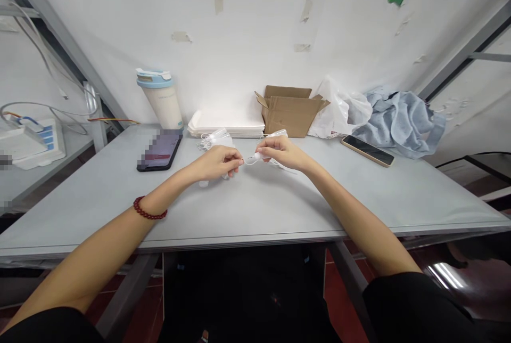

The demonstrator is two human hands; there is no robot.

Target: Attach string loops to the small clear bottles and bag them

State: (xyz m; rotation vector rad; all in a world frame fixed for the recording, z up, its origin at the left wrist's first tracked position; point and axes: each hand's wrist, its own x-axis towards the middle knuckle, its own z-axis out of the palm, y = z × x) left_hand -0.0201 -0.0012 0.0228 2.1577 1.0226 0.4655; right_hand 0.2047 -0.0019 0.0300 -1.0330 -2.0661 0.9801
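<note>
My left hand (pixel 220 162) is closed in a pinch at one end of a thin white cord (pixel 250 163). My right hand (pixel 282 152) is shut on a small white piece (pixel 258 156), to which the cord runs. Both hands are just above the table, a short gap apart. Behind my left hand lies a bunch of white pieces with thin strings (pixel 217 139), partly hidden by it. More white pieces (pixel 279 133) show behind and below my right hand. What exactly the small white piece is, I cannot make out.
On the grey table (pixel 247 210) stand a tumbler (pixel 162 100), a stack of white trays or boxes (pixel 227 122) and an open cardboard box (pixel 289 115). Phones (pixel 162 149) (pixel 368 150) lie left and right. A plastic bag (pixel 339 108) and blue cloth (pixel 403 122) sit back right.
</note>
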